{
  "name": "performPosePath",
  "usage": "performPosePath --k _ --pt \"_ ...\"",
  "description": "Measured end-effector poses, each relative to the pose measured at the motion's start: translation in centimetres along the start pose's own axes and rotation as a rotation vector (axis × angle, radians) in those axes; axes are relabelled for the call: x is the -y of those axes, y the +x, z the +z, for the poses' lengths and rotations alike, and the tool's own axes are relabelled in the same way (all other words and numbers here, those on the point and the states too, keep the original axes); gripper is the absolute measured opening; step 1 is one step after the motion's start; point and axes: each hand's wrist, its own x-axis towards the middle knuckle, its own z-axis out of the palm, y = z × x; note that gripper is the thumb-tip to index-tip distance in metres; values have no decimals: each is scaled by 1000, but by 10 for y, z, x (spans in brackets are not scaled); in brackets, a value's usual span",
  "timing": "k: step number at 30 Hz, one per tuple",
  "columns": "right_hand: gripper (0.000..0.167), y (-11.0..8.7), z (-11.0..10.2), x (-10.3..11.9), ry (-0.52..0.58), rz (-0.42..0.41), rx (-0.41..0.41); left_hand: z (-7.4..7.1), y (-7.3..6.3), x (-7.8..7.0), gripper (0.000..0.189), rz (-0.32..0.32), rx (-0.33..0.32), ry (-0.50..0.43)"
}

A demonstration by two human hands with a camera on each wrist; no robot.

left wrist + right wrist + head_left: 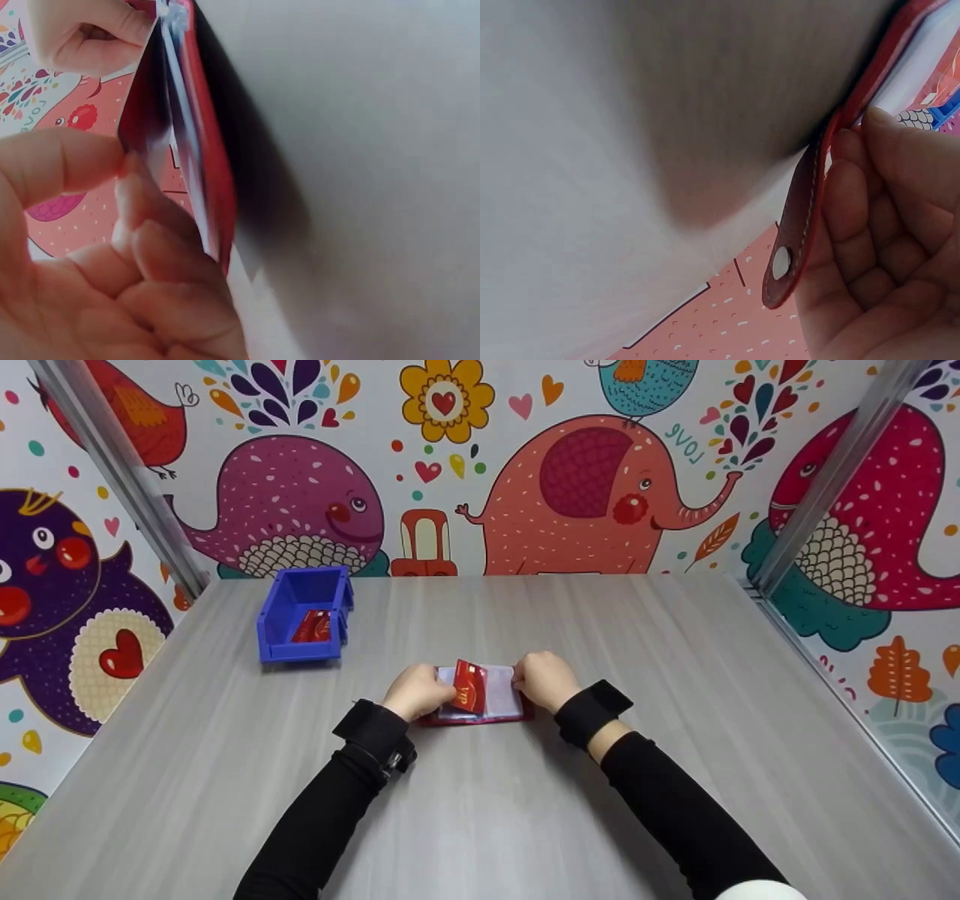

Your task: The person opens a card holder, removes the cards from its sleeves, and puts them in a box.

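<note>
A red card holder (510, 720) lies spread open in the head view, its clear plastic sleeves (504, 694) facing up. Between the thumb and forefinger of my left hand (420, 690) is a red VIP card (469, 690), tilted over the sleeves. The left wrist view shows that card (144, 112) edge-on, beside the holder's red cover (214, 157). My right hand (546, 679) pinches the holder's right edge. Close to those fingers in the right wrist view, a strap (802, 217) with a metal snap hangs from the holder.
A blue bin (300, 652) with several red cards (311, 626) in it stands at the back left of the wood-grain table (480, 810). Cartoon-printed walls (442, 472) and metal posts (120, 472) border the table.
</note>
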Motion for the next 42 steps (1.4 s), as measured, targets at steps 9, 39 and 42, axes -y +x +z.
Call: performPosePath --k 9,39,42 --pt "6 -1 -1 0 2 16 -2 -12 0 9 30 -8 -25 -11" --pt "5 0 1 0 6 20 -1 -105 15 55 27 -68 -439 171" --pt "5 0 1 0 1 10 -5 -108 16 60 28 -85 -503 174"
